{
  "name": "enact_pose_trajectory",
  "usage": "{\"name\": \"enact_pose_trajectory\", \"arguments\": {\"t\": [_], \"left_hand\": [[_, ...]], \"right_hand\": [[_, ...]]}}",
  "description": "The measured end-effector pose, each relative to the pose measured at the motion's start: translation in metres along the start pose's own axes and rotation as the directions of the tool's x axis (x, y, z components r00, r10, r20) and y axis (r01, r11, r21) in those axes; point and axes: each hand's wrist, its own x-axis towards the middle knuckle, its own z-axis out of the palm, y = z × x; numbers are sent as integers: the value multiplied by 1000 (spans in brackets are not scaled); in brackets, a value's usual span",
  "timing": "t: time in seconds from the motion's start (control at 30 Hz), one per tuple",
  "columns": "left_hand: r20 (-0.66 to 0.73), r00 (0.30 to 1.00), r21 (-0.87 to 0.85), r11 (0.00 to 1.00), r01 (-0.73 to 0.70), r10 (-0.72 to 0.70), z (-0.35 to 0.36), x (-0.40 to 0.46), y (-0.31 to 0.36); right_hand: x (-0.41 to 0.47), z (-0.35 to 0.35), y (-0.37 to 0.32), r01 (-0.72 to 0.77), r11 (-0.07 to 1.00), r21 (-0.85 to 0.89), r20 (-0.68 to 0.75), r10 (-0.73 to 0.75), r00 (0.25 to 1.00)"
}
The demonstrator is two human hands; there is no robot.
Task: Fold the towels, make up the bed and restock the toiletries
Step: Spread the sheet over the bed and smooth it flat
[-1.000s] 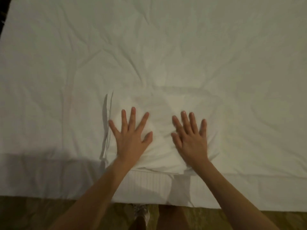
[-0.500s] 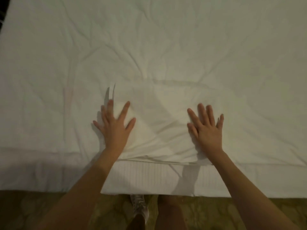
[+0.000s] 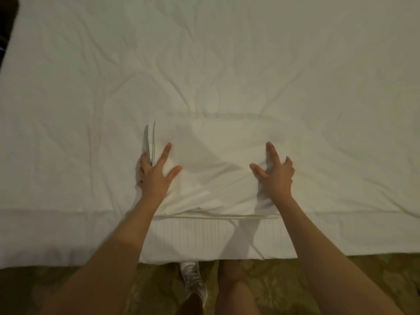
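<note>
A folded white towel (image 3: pixel 216 160) lies flat on the white bed cover (image 3: pixel 227 64), close to the bed's front edge. My left hand (image 3: pixel 154 178) is at the towel's left edge: its outer fingers curl round the stacked layers, while index finger and thumb lie on top. At the towel's right edge my right hand (image 3: pixel 276 176) has its index finger and thumb spread on the cloth and its other fingers curled over the edge. The towel's surface is creased between the hands.
The bed cover is wrinkled and fills most of the view. Its front side (image 3: pixel 216 237) hangs down to a patterned carpet (image 3: pixel 68 283). My shoe (image 3: pixel 193 283) and leg stand at the bed's foot. A dark object (image 3: pixel 5 19) shows at the top left corner.
Both hands slid apart from the towel's middle to its left and right edges. Their flat fingers have curled round the edges.
</note>
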Motion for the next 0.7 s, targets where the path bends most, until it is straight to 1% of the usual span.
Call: {"name": "enact_pose_trajectory", "arguments": {"t": [0.07, 0.1, 0.2, 0.27, 0.33, 0.43, 0.53, 0.7], "left_hand": [[6, 1000, -19, 1000, 1, -1, -3, -2, -1], [38, 999, -40, 999, 0, 2, -6, -2, -2], [213, 977, -125, 992, 17, 10, -20, 4, -8], [289, 957, -158, 987, 29, 18, -29, 9, -9], [312, 950, -212, 976, 48, 21, -38, 8, -1], [360, 931, -367, 926, 86, 57, -50, 0, 7], [353, 929, -408, 912, 45, 112, -68, -15, 9], [247, 955, -454, 890, -38, 167, -114, -56, 2]], "right_hand": [[5, -9, 5, 31, 999, 33, 68, -33, 997], [8, -15, 10, 61, 996, 62, 95, -67, 993], [19, -27, 18, 123, 987, 103, 203, -141, 969], [22, -31, 17, 137, 982, 128, 246, -165, 955], [20, -33, 14, 137, 973, 185, 235, -179, 955], [10, -38, 6, 170, 964, 202, 183, -208, 961], [-8, -47, -8, 170, 967, 188, 153, -199, 968], [-62, -60, -29, 204, 956, 211, 89, -226, 970]]}}
